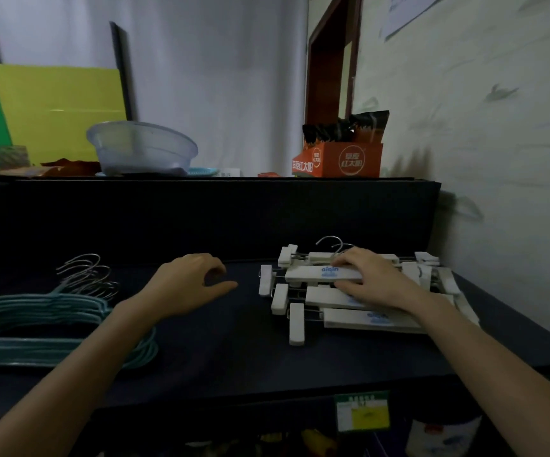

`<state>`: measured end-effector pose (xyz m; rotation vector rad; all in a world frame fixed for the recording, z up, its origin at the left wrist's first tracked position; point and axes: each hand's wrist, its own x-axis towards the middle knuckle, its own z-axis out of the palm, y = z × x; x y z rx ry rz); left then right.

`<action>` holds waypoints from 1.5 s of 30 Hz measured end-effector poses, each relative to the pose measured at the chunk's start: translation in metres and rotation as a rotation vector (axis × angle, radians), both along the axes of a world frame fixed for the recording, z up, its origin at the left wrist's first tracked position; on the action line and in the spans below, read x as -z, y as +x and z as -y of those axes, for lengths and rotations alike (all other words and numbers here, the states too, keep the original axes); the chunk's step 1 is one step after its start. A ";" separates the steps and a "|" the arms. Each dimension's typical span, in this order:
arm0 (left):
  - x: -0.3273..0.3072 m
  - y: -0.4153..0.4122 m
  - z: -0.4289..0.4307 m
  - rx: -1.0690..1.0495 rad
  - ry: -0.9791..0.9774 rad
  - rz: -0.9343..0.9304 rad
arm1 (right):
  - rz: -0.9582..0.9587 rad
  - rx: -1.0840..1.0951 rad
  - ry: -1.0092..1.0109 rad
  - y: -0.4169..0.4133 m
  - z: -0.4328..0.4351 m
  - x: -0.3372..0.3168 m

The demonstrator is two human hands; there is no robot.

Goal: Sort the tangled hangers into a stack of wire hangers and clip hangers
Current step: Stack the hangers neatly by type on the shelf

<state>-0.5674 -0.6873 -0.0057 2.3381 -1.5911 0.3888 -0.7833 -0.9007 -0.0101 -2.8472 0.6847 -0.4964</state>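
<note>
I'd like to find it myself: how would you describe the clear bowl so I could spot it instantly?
Look to the raised black shelf behind the dark work surface. Toward its left, before the yellow board, sits the clear plastic bowl. It is the only see-through, round thing there, unlike the orange box at the right.

Blue lettering reading "aiqin" shows on the white bar of the top clip hanger [323,274], with a small blue mark under it too blurred to read. The lower clip hangers carry blue print as well, unreadable. Up on the shelf, the orange box [339,161] bears white Chinese characters, "红太阳" among them, on its side and inside a round emblem on its front. A green and yellow label [362,412] hangs at the worktop's front edge, its text too small to read.
</note>
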 end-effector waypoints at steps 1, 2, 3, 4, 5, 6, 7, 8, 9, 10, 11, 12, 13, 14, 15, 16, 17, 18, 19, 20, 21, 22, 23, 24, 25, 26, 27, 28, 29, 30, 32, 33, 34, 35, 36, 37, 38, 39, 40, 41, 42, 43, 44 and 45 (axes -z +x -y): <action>0.001 0.000 -0.003 -0.009 -0.003 0.002 | -0.009 0.006 -0.010 0.000 -0.001 0.000; 0.001 0.001 -0.006 -0.018 -0.001 0.002 | -0.016 0.014 -0.037 0.001 -0.002 -0.001; 0.001 0.001 -0.010 -0.027 -0.002 0.004 | -0.015 0.019 -0.075 0.002 -0.005 -0.002; 0.001 0.001 -0.014 -0.036 -0.007 0.010 | -0.004 0.018 -0.110 0.003 -0.008 -0.004; 0.001 0.001 -0.018 -0.045 -0.018 0.020 | 0.017 0.005 -0.131 0.006 -0.014 -0.006; 0.000 0.002 -0.024 -0.053 -0.031 0.028 | 0.041 -0.018 -0.135 0.009 -0.020 -0.009; 0.000 0.002 -0.030 -0.060 -0.046 0.032 | 0.066 -0.049 -0.132 0.014 -0.027 -0.012; 0.000 0.002 -0.038 -0.068 -0.067 0.034 | 0.090 -0.090 -0.129 0.020 -0.035 -0.014; 0.001 0.003 -0.047 -0.080 -0.090 0.037 | 0.114 -0.138 -0.128 0.027 -0.043 -0.015; 0.001 0.003 -0.057 -0.092 -0.119 0.052 | 0.137 -0.185 -0.123 0.034 -0.053 -0.017; 0.002 0.004 -0.069 -0.109 -0.149 0.070 | 0.160 -0.232 -0.118 0.043 -0.063 -0.018; 0.002 0.005 -0.082 -0.129 -0.181 0.089 | 0.180 -0.279 -0.113 0.052 -0.074 -0.020; 0.002 0.006 -0.096 -0.154 -0.208 0.101 | 0.195 -0.326 -0.107 0.062 -0.087 -0.021; 0.002 0.008 -0.111 -0.180 -0.231 0.112 | 0.203 -0.373 -0.102 0.072 -0.101 -0.024; 0.002 0.011 -0.127 -0.206 -0.247 0.122 | 0.207 -0.419 -0.097 0.083 -0.115 -0.026; 0.001 0.014 -0.143 -0.233 -0.255 0.133 | 0.211 -0.461 -0.091 0.093 -0.130 -0.028; 0.001 0.017 -0.160 -0.264 -0.255 0.139 | 0.216 -0.499 -0.084 0.103 -0.145 -0.031; 0.001 0.022 -0.176 -0.298 -0.250 0.143 | 0.219 -0.534 -0.077 0.112 -0.159 -0.032; 0.002 0.026 -0.193 -0.335 -0.241 0.141 | 0.217 -0.563 -0.071 0.122 -0.174 -0.032; 0.004 0.031 -0.211 -0.369 -0.234 0.140 | 0.211 -0.587 -0.064 0.132 -0.189 -0.032; 0.007 0.035 -0.226 -0.393 -0.228 0.137 | 0.201 -0.603 -0.056 0.140 -0.202 -0.030; 0.009 0.039 -0.243 -0.416 -0.223 0.135 | 0.190 -0.620 -0.046 0.149 -0.215 -0.028; 0.012 0.045 -0.262 -0.440 -0.218 0.128 | 0.180 -0.637 -0.032 0.160 -0.231 -0.026; 0.013 0.050 -0.281 -0.463 -0.208 0.119 | 0.171 -0.652 -0.018 0.170 -0.246 -0.024; 0.014 0.056 -0.300 -0.488 -0.190 0.109 | 0.158 -0.668 -0.003 0.181 -0.262 -0.023; 0.014 0.061 -0.318 -0.511 -0.165 0.104 | 0.143 -0.684 0.007 0.191 -0.277 -0.022; 0.015 0.067 -0.336 -0.529 -0.140 0.106 | 0.132 -0.696 0.010 0.202 -0.293 -0.021; 0.017 0.072 -0.353 -0.545 -0.119 0.111 | 0.127 -0.706 0.012 0.212 -0.308 -0.020; 0.019 0.077 -0.369 -0.560 -0.106 0.117 | 0.126 -0.712 0.020 0.222 -0.322 -0.018; 0.021 0.083 -0.386 -0.574 -0.097 0.121 | 0.126 -0.717 0.034 0.233 -0.336 -0.016; 0.028 0.094 -0.418 -0.602 -0.082 0.116 | 0.121 -0.727 0.068 0.251 -0.363 -0.008; 0.031 0.099 -0.434 -0.613 -0.076 0.108 | 0.114 -0.732 0.077 0.261 -0.378 -0.004; 0.035 0.103 -0.450 -0.621 -0.072 0.098 | 0.105 -0.737 0.078 0.270 -0.392 0.001; 0.038 0.107 -0.464 -0.626 -0.070 0.091 | 0.099 -0.742 0.078 0.279 -0.406 0.005; 0.041 0.111 -0.477 -0.633 -0.068 0.088 | 0.098 -0.746 0.085 0.289 -0.419 0.008; 0.043 0.115 -0.490 -0.643 -0.072 0.085 | 0.097 -0.748 0.097 0.298 -0.432 0.010; 0.044 0.119 -0.502 -0.654 -0.082 0.076 | 0.095 -0.750 0.106 0.307 -0.444 0.011; 0.045 0.123 -0.513 -0.663 -0.092 0.064 | 0.089 -0.753 0.110 0.315 -0.454 0.012; 0.045 0.128 -0.523 -0.671 -0.094 0.053 | 0.080 -0.755 0.107 0.324 -0.464 0.012; 0.045 0.134 -0.532 -0.675 -0.090 0.050 | 0.067 -0.754 0.101 0.333 -0.473 0.011; 0.044 0.140 -0.540 -0.677 -0.083 0.048 | 0.050 -0.749 0.097 0.342 -0.481 0.010; 0.044 0.147 -0.548 -0.679 -0.081 0.048 | 0.036 -0.744 0.093 0.351 -0.489 0.010; 0.044 0.154 -0.555 -0.683 -0.082 0.045 | 0.026 -0.739 0.091 0.360 -0.496 0.009; 0.044 0.161 -0.562 -0.686 -0.089 0.046 | 0.022 -0.737 0.088 0.369 -0.503 0.009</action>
